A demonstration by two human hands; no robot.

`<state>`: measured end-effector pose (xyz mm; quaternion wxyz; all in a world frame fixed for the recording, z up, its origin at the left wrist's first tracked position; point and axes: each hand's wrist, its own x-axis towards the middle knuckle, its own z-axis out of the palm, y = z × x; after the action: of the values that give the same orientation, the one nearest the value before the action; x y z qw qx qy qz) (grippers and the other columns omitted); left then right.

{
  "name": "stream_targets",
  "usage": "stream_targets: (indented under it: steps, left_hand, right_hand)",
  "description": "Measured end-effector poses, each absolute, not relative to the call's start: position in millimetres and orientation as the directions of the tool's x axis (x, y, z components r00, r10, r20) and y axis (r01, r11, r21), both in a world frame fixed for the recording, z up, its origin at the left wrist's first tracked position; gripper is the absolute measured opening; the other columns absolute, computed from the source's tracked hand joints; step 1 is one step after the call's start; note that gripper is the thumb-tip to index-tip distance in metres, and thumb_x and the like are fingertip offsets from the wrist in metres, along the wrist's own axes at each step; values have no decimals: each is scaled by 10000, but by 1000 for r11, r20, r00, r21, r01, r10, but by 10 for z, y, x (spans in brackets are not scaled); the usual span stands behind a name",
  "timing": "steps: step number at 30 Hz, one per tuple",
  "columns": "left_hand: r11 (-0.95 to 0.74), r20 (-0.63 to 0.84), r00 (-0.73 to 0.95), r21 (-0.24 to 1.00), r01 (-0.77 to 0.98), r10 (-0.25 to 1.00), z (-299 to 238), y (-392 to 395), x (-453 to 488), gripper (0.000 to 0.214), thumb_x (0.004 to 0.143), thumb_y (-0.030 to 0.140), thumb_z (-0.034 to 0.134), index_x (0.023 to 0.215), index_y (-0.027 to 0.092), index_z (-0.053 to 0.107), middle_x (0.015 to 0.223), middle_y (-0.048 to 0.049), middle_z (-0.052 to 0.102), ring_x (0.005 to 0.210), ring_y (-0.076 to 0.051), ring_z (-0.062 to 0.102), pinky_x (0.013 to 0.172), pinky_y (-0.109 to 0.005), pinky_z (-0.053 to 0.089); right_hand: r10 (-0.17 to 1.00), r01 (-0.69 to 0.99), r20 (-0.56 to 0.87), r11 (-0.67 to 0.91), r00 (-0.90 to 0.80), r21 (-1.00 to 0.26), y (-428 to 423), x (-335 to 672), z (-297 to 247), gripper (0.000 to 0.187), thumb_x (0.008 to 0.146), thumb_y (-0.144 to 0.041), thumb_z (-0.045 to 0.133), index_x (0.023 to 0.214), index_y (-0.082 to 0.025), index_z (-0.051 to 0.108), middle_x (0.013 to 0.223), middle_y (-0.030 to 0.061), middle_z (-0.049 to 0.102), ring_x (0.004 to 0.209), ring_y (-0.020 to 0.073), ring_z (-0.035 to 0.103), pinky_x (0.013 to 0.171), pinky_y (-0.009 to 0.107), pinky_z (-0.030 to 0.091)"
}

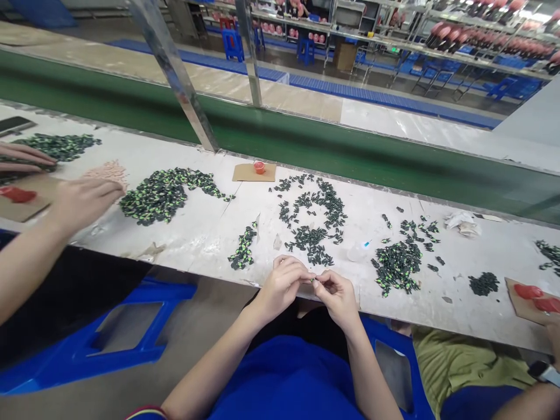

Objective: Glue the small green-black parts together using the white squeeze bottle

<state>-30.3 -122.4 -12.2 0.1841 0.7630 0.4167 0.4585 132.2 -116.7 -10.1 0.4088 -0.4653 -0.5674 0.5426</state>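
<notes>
My left hand [282,286] and my right hand [336,294] meet at the near edge of the white bench [201,233], fingertips pinched together on a tiny dark green part [313,280]. Just beyond them lies a loose ring of small dark green parts [312,213]. A small heap of green-and-black parts [244,248] sits to the left of my hands, and a denser heap [397,265] lies to the right. A small red cup [259,167] stands on a piece of cardboard [254,172] at the far side.
A co-worker's hand [81,201] reaches over the bench on the left beside a large green-black pile [161,195] and pink bits [107,172]. Another person sits at right by cardboard with red blobs [531,294]. A green conveyor belt [306,140] runs behind; blue stools stand below.
</notes>
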Motion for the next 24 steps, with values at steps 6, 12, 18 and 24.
stream_targets:
  steps: [6, 12, 18, 24]
  left_hand:
    - [-543, 454, 299, 684, 486, 840, -135, -1239, -349, 210, 923, 107, 454, 916, 210, 637, 763, 25, 690, 772, -125, 602, 880, -334, 314]
    - [-509, 427, 280, 675, 534, 860, -117, -1255, -363, 197, 951, 172, 453, 982, 226, 639, 815, 22, 712, 819, -132, 604, 910, -343, 254]
    - [-505, 410, 295, 666, 549, 863, -126, -1255, -382, 236, 966, 181, 409, 991, 232, 637, 829, 12, 720, 835, -134, 609, 921, -351, 249]
    - [-558, 518, 239, 639, 529, 821, -173, -1264, -329, 271, 944, 114, 403, 966, 239, 643, 814, 18, 725, 820, -130, 628, 908, -357, 258]
  right_hand:
    - [928, 42, -151, -145, -341, -988, -1126, 1422, -134, 252, 723, -431, 695, 681, -184, 665, 585, -8, 598, 529, 114, 520, 539, 246, 455]
    - [932, 57, -147, -135, -330, -989, -1131, 1421, -120, 254, 745, -451, 685, 776, -200, 717, 641, 17, 646, 600, 143, 590, 589, 270, 516]
    - [938, 90, -88, -61, -336, -994, -1127, 1377, -131, 219, 766, -400, 651, 739, -185, 679, 607, 6, 625, 555, 126, 557, 549, 249, 488]
    - [968, 177, 100, 142, -229, -974, -1145, 1324, -130, 193, 752, -309, 608, 602, -191, 580, 540, -21, 545, 489, 106, 469, 489, 237, 421]
